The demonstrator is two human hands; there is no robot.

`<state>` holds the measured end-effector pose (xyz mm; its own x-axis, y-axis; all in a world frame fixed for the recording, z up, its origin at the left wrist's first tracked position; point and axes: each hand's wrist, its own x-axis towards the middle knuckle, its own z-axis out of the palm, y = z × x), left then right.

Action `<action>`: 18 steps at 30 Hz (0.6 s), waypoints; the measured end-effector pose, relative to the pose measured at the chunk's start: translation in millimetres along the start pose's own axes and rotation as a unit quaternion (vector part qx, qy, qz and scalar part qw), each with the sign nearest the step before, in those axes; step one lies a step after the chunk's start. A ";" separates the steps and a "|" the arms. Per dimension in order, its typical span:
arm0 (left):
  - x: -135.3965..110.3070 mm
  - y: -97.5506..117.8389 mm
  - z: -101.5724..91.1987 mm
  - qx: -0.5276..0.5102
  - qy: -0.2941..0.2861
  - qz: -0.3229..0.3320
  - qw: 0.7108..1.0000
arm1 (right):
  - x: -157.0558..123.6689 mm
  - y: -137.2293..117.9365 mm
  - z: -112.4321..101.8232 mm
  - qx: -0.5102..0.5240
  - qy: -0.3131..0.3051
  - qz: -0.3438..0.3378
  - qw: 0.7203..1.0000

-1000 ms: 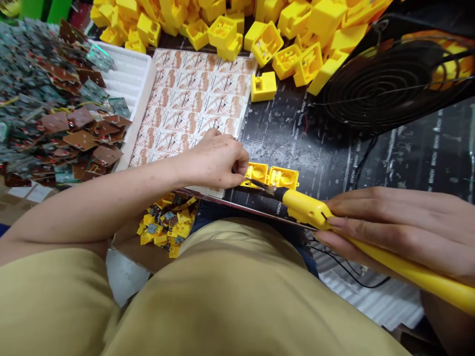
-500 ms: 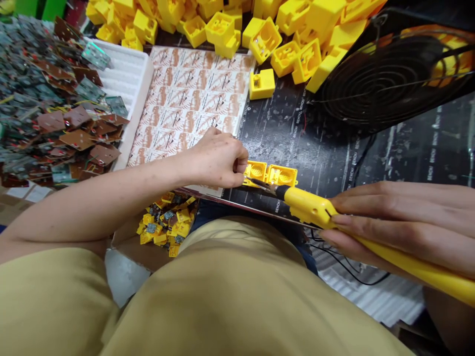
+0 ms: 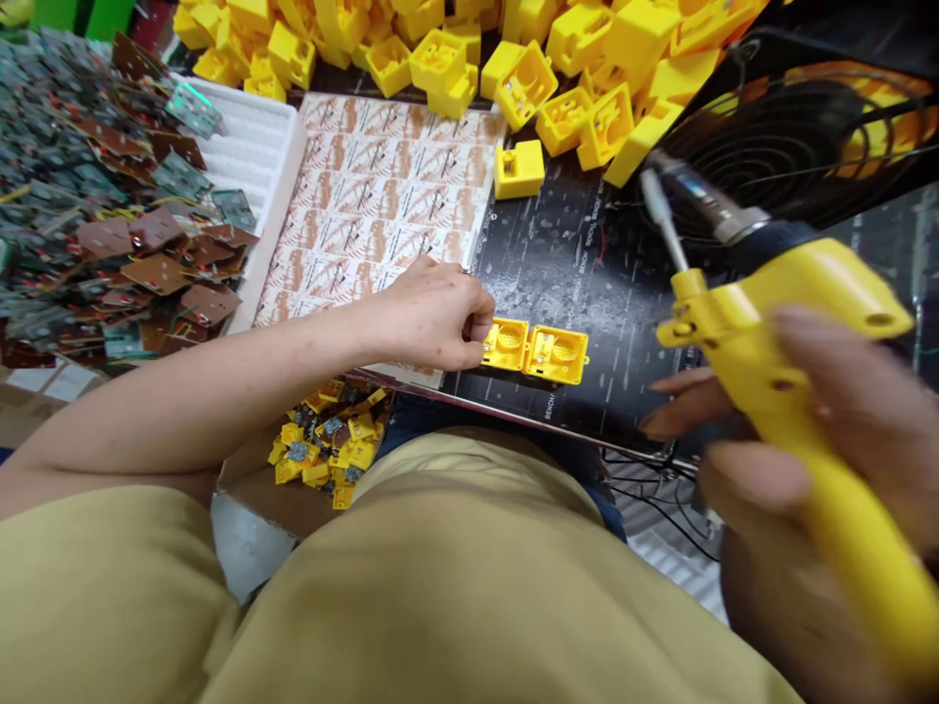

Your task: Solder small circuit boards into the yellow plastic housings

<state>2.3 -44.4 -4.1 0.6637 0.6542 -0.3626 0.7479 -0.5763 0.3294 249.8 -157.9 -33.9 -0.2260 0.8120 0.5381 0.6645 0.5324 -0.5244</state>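
Note:
My left hand (image 3: 434, 315) is closed in a pinch against the left end of two joined yellow plastic housings (image 3: 538, 350) lying open side up on the black mat (image 3: 587, 264). My right hand (image 3: 799, 440), blurred by motion, grips the handle of a yellow soldering iron (image 3: 763, 352). The iron is raised, its metal tip (image 3: 696, 200) pointing up and left, well away from the housings.
A heap of yellow housings (image 3: 514, 49) fills the back of the bench, one single housing (image 3: 519, 168) in front of it. A sheet of printed labels (image 3: 381, 196) lies beside a white tray (image 3: 260, 147) and a pile of circuit boards (image 3: 110, 215). A black fan (image 3: 792, 137) stands at right. Small assembled parts (image 3: 334, 450) lie below the edge.
My right hand has lifted the soldering iron off the housings and swung its tip up and to the right. My left hand stays at the housings.

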 end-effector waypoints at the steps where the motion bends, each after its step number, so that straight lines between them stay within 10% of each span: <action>1: -2.8 -0.2 -1.4 -0.001 0.010 0.002 1.000 | 2.2 -0.4 9.0 -0.020 0.015 -0.016 1.000; 8: -51.2 -37.6 -4.3 -0.093 0.318 -0.090 0.939 | 24.1 13.5 48.9 -0.046 -0.046 -0.103 0.993; 18: -22.8 -49.9 44.7 -0.223 0.277 -0.037 0.934 | 28.9 -10.3 76.3 -0.062 -0.051 -0.115 0.990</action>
<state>-49.9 -52.5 -51.2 0.4129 0.9083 0.0667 0.6327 -0.3387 0.6964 182.1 -121.6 -63.3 -0.4474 0.6960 0.5617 0.6678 0.6777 -0.3078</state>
